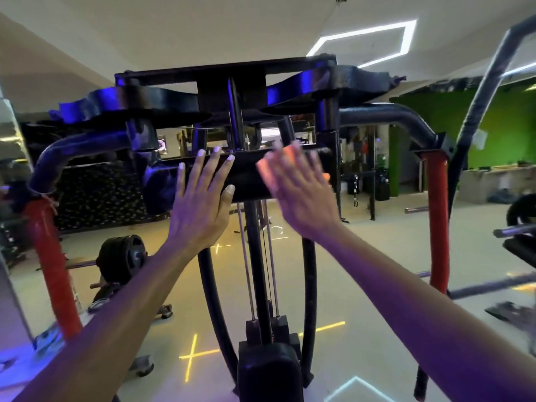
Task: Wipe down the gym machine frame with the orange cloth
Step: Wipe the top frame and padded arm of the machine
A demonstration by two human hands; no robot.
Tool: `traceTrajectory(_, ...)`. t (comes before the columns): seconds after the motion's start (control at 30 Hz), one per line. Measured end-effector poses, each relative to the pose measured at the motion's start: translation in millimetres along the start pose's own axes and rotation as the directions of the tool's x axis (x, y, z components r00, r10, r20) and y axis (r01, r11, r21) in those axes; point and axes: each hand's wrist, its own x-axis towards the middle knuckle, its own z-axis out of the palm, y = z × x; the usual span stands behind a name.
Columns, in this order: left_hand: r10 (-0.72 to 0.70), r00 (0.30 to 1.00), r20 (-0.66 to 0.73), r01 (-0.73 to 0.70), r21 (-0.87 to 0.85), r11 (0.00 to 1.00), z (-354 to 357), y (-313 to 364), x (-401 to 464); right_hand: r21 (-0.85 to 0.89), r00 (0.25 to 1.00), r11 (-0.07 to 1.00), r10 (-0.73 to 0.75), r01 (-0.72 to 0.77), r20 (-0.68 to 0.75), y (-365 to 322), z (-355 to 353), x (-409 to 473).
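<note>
The gym machine frame fills the room ahead, black tubing spreading from nine o'clock to three o'clock and bending down at both ends into red padded uprights. Its central crossbar, a thick black padded bar, runs level with its long axis left to right, sitting just above the middle of the view. Below it a black column drops straight toward six o'clock, flanked by thin steel guide rods and ending at a dark pad cut off by the lower edge.

The left hand lies flat on the crossbar at about eleven o'clock from centre, its grip released, fingers straight and spread, tips reaching over the bar's top edge. The right hand is at one o'clock, also flat with fingers extended, pressing the orange cloth against the bar's right half. That hand is smeared by motion blur, so its fingertips are hard to make out. Most of the cloth is hidden beneath the palm; only orange slivers show between the fingers and at the hand's right side.

A weight plate sits on the floor at eight o'clock. A green wall stands at two o'clock. No writing is readable anywhere.
</note>
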Motion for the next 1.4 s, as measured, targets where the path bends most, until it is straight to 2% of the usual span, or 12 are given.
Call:
traceTrajectory(0.1,-0.023,1.0,-0.018,0.024,0.018,1.0,-0.7,-10.2,-3.3,0.087,0.923,0.922,0.381,-0.376,-0.052,-5.6,-9.0,13.5)
traceTrajectory(0.13,-0.029,0.999,-0.018,0.029,0.022,0.999,-0.5,-9.9,-3.3,0.095,0.931,0.928,0.363,-0.36,-0.023,-22.9,-8.0,19.2)
traceTrajectory(0.27,-0.023,1.0,-0.01,0.023,0.026,0.999,-1.9,-9.7,-2.7,0.026,0.994,0.998,-0.062,0.06,0.089,-48.4,4.3,8.9)
traceTrajectory(0.33,-0.031,0.999,-0.014,0.031,0.027,0.999,-3.0,-14.8,-4.6,0.005,1.0,1.0,0.011,-0.011,0.026,-20.9,1.7,10.2)
traceTrajectory(0.43,-0.059,0.998,-0.021,0.059,0.005,0.998,-3.1,-18.2,-5.2,0.094,0.955,0.953,0.293,-0.289,-0.037,-19.7,-6.1,21.5)
traceTrajectory(0.6,-0.087,0.996,-0.017,0.087,0.006,0.996,-4.3,-20.9,-10.2,0.028,0.979,0.985,-0.17,0.168,0.109,-42.0,6.8,6.9)
traceTrajectory(0.77,-0.153,0.988,-0.022,0.153,0.0,0.988,-10.1,-43.1,-24.6,0.119,0.976,0.97,0.217,-0.212,-0.03,-36.6,-1.7,28.8)
traceTrajectory(0.93,-0.233,0.972,-0.03,0.232,-0.031,0.972,-16.4,-59.2,-38.2,0.102,0.973,0.974,-0.213,0.204,0.084,-96.2,18.3,33.5)
traceTrajectory(1.1,-0.196,0.981,0.006,0.196,-0.028,0.98,-22.2,-84.0,-46.2,0.126,0.986,0.98,0.162,-0.156,-0.039,-82.9,12.5,56.0)
traceTrajectory(1.13,-0.189,0.982,0.005,0.189,-0.026,0.982,-21.5,-87.4,-46.8,0.142,0.987,0.977,0.161,-0.156,-0.026,-96.1,14.0,57.3)
traceTrajectory(1.3,-0.124,0.992,-0.009,0.123,-0.084,0.989,-22.9,-111.0,-52.7,0.047,0.968,0.97,-0.243,0.24,0.067,-131.7,34.5,44.7)
traceTrajectory(1.4,-0.105,0.994,0.006,0.105,-0.117,0.988,-24.3,-131.9,-57.0,0.053,0.994,0.994,0.098,-0.096,-0.044,-124.2,26.3,65.2)
